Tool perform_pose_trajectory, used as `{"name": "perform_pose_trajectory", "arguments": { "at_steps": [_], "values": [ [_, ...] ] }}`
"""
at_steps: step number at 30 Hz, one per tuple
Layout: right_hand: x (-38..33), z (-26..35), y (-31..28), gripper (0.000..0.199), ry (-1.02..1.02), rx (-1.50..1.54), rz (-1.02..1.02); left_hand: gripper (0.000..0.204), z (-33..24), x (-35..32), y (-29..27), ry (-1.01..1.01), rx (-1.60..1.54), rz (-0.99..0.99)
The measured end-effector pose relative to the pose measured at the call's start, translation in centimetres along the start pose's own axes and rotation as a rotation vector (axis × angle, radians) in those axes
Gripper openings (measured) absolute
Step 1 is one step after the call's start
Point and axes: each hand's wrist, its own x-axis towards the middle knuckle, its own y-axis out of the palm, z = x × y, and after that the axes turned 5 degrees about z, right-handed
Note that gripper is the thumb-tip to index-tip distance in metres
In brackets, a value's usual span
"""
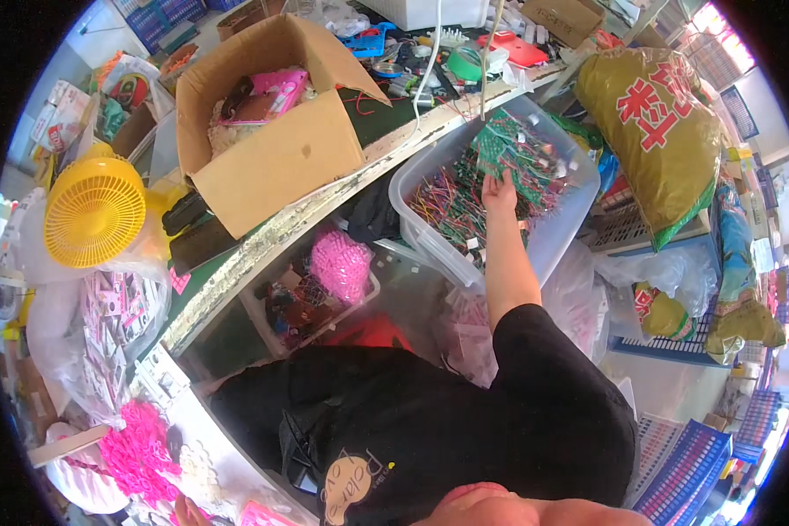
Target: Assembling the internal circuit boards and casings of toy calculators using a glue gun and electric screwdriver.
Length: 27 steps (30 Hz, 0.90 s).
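My right hand (500,190) reaches into a clear plastic bin (422,244), its fingers closed on the lower edge of a green circuit board panel (497,140). Under and around the panel lies a heap of small green boards with thin coloured wires (448,200) and white connectors. At the bottom edge of the view, my left hand (188,511) shows only in part, with fingers stretched out and nothing seen in them. Beside it are a bright pink stringy heap (140,451) and a cream-coloured heap (197,473) on a white surface.
A cardboard box (276,175) holding a pink item stands on the worn-edged bench (237,279). Left of it is a yellow fan (95,210). Below sits a small tray (370,298) with a pink bubble-wrap bundle (342,266). A large gold sack (649,131) leans right of the bin.
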Motion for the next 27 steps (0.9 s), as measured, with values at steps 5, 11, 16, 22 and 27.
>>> {"name": "perform_pose_trajectory", "arguments": {
  "at_steps": [5, 11, 16, 22, 27],
  "values": [
    [-3.3, 1.2, -0.4, 0.018, 0.013, -0.130, 0.069, 0.036, -7.2, 0.8, 1.2, 0.088, 0.007, 0.033],
    [-6.1, 1.0, 0.7, 0.017, -0.015, -0.135, 0.005, 0.033, -5.1, 2.1, 3.0, 0.106, -0.163, 0.108],
    [-8.4, 3.3, 1.6, 0.018, 0.040, -0.169, 0.205, 0.032, -5.9, 1.6, 4.2, 0.137, -0.183, 0.087],
    [-9.2, 4.7, 0.2, 0.019, 0.065, -0.346, -0.017, 0.031, -9.2, 1.9, 6.5, 0.202, -0.116, 0.136],
    [-11.3, 6.6, 1.0, 0.018, 0.153, -0.342, 0.209, 0.024, -12.7, 1.7, 6.3, 0.246, -0.166, 0.110]
  ]
}}
